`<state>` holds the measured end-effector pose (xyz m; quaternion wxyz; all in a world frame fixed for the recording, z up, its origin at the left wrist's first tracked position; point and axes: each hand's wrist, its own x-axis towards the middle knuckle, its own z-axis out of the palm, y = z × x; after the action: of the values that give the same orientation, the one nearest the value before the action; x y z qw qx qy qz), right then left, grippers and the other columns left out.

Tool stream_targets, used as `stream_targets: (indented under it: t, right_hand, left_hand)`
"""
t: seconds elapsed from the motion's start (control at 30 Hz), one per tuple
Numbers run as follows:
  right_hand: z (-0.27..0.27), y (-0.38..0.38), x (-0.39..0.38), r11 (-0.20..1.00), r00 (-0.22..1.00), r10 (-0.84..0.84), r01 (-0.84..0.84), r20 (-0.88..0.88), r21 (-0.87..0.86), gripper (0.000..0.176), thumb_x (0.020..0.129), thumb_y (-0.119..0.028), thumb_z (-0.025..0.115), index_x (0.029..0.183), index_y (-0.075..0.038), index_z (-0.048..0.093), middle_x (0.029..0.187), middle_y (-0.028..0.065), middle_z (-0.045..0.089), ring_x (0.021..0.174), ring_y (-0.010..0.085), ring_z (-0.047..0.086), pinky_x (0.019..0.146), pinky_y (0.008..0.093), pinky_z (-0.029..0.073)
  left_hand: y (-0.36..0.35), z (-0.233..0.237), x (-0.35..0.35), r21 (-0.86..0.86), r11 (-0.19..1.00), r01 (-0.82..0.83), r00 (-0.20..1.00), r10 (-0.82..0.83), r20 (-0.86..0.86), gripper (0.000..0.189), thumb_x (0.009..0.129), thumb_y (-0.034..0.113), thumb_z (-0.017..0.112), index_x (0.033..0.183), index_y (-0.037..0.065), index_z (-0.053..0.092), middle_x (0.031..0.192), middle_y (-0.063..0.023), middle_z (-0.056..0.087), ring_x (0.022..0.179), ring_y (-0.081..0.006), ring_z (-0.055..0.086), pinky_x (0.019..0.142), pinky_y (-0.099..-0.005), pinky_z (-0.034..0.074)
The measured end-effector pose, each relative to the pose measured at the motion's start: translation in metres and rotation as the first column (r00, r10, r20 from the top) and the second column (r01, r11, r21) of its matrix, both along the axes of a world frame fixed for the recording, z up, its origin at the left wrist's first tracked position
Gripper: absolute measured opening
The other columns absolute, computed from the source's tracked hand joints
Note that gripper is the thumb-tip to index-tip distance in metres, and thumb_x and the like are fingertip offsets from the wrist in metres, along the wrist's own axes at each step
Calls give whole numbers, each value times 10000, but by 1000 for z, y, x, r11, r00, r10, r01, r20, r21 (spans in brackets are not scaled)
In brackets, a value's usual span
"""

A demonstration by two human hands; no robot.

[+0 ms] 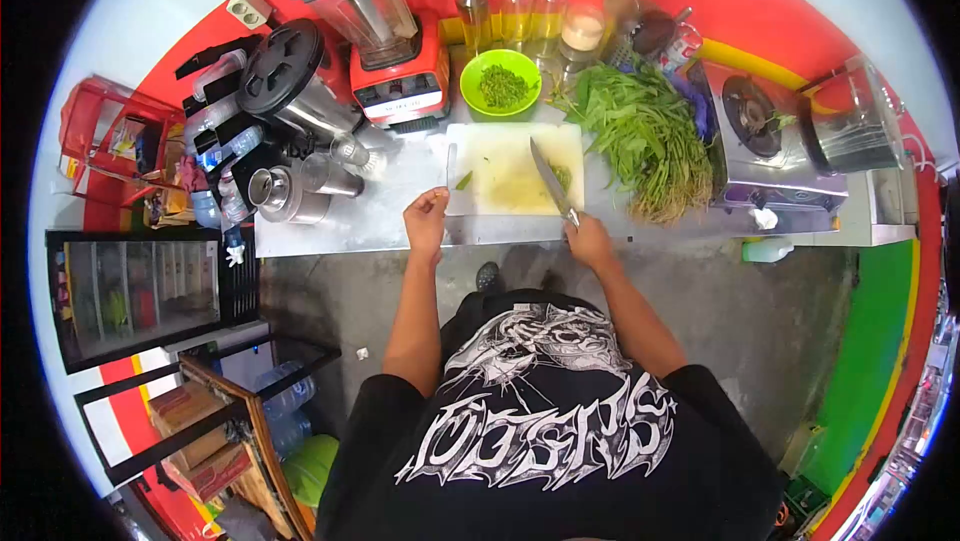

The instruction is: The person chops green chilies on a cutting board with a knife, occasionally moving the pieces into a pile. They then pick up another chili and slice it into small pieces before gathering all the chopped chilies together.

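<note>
My right hand grips the handle of a knife, whose blade points up and left over the right part of a white cutting board. Chopped green bits lie beside the blade, and a small green piece rests near the board's left side. My left hand is at the board's lower left corner with fingers pinched together; what they hold, if anything, is too small to tell. Behind the board stands a green bowl with chopped greens. Leafy greens with roots are piled right of the board.
A red blender, a steel container and metal shakers stand at the left. Pump bottles line the back wall. A gas stove is at the right. The steel counter's edge runs before me.
</note>
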<state>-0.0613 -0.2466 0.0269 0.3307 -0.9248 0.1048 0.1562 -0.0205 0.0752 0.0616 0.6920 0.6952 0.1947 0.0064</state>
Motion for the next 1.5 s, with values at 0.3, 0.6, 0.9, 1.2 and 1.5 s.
stream_targets:
  t: [0.3, 0.6, 0.9, 1.2, 1.5]
  right_hand:
    - [19, -16, 10, 959, 960, 268, -273, 76, 71, 318, 969, -320, 578, 1040, -19, 651, 933, 282, 692, 909, 486, 658, 804, 569, 513]
    - [23, -14, 17, 970, 969, 237, -232, 73, -73, 333, 990, -323, 553, 1134, -26, 592, 926, 256, 702, 894, 470, 659, 794, 557, 505]
    - [23, -16, 26, 955, 946, 296, -294, 130, -34, 351, 965, -357, 569, 1065, -23, 607, 914, 278, 686, 878, 492, 653, 791, 586, 501]
    - [33, 10, 22, 987, 982, 115, -96, 152, -129, 372, 970, -391, 576, 1035, -26, 610, 874, 269, 685, 844, 468, 656, 774, 576, 509]
    - [48, 38, 36, 982, 987, 84, -57, 140, -183, 408, 986, -442, 540, 1086, -58, 638, 905, 248, 704, 879, 451, 675, 793, 554, 522]
  left_hand:
    - [-4, 26, -26, -166, 937, -308, 951, 301, -71, 125, 994, 235, 677, 1067, 134, 680, 988, 66, 647, 884, -54, 533, 764, -248, 412]
    - [7, 16, -5, -264, 921, -288, 957, 287, -43, 161, 1014, 234, 638, 1086, 90, 640, 940, -8, 674, 771, -68, 548, 648, -210, 400]
    - [-40, -14, 53, 198, 974, 110, 977, -143, 158, 217, 989, 159, 647, 1071, -4, 763, 914, -33, 735, 791, -95, 601, 765, -257, 495]
    - [-80, -43, 68, 603, 706, 371, 826, -548, 134, 230, 851, 73, 699, 1072, 23, 738, 954, -151, 751, 854, -268, 739, 788, -348, 570]
    - [-62, -28, 54, 735, 604, 308, 673, -685, 281, 270, 771, 66, 765, 1038, 55, 730, 1077, -148, 697, 1038, -357, 614, 928, -447, 488]
